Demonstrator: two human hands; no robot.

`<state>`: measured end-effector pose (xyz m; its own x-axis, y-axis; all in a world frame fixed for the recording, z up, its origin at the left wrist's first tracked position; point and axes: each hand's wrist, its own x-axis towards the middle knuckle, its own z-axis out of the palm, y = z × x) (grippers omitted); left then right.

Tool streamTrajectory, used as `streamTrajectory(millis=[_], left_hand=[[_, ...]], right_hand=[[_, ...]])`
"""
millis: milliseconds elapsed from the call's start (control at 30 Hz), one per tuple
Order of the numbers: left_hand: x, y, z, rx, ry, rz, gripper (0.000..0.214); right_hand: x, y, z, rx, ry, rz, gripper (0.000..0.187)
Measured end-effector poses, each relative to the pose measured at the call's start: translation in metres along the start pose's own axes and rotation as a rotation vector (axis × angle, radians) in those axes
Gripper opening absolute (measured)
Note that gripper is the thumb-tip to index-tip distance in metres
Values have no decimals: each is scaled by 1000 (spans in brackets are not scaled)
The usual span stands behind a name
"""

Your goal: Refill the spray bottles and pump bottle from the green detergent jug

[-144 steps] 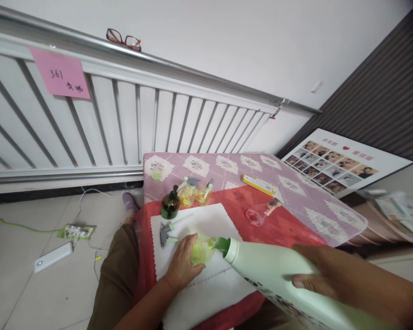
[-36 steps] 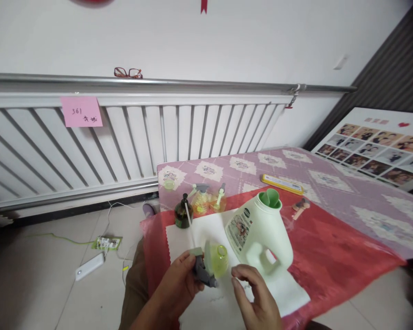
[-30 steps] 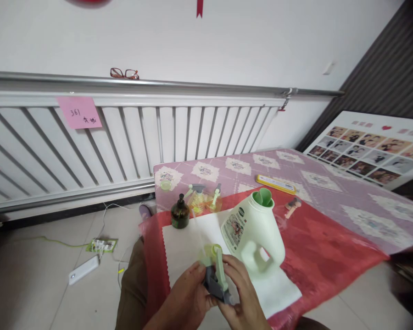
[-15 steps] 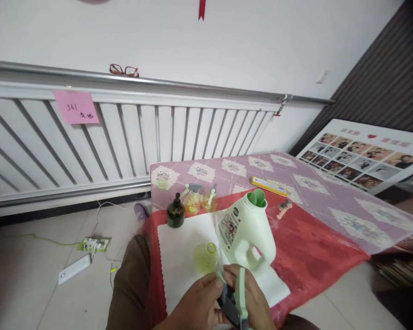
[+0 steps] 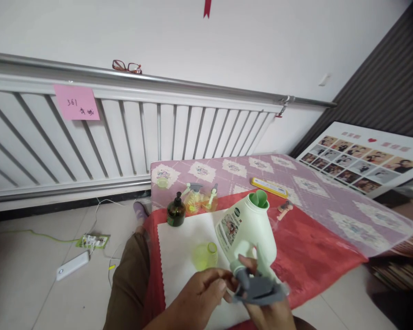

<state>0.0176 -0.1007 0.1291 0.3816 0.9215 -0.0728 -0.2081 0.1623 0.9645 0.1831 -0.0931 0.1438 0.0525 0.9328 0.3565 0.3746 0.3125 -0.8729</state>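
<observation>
My right hand (image 5: 270,314) grips a grey and pale green trigger spray head (image 5: 259,289), somewhat blurred by motion. The fingers of my left hand (image 5: 201,293) are bent together at the left side of the spray head; exactly where they touch it is hard to make out. Just beyond my left hand, a clear yellow-green bottle (image 5: 205,256) with an uncapped neck leans or lies on the white cloth (image 5: 179,250). A large pale green jug (image 5: 244,229) stands behind my right hand, a green cap or cup in its mouth.
A dark pump bottle (image 5: 175,211) and two yellowish spray bottles (image 5: 193,201) stand at the back. Beyond the red cover (image 5: 316,243) lies a yellow case (image 5: 269,187). A pinkish object (image 5: 285,209) sits right of the jug. A radiator (image 5: 199,133) lines the wall.
The spray head has turned from upright between both hands to lying across my right hand, slightly further right. My left fingers have shifted to its left side. The bottles and jug stay put.
</observation>
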Motion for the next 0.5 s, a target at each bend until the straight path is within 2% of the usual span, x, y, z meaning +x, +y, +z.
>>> streamTrajectory(millis=[33, 100, 167, 233, 300, 367, 500], left_hand=[[2, -1, -4, 35, 51, 14, 27], [6, -10, -15, 142, 219, 43, 22], [12, -27, -28, 308, 397, 85, 25], [18, -46, -41, 441, 497, 114, 35], [23, -65, -50, 505, 519, 139, 51], [27, -79, -54, 553, 482, 146, 64], [33, -91, -52, 610, 394, 117, 79]], right_hand=[[1, 1, -6, -14, 74, 1, 37], [7, -2, -19, -23, 171, 100, 27], [17, -9, -29, -27, 204, 150, 20], [26, -17, -32, 1, 207, 148, 19], [33, -23, -30, 23, 189, 133, 22], [38, -25, -26, 27, 160, 128, 26], [47, -23, -17, -5, 78, 131, 29]])
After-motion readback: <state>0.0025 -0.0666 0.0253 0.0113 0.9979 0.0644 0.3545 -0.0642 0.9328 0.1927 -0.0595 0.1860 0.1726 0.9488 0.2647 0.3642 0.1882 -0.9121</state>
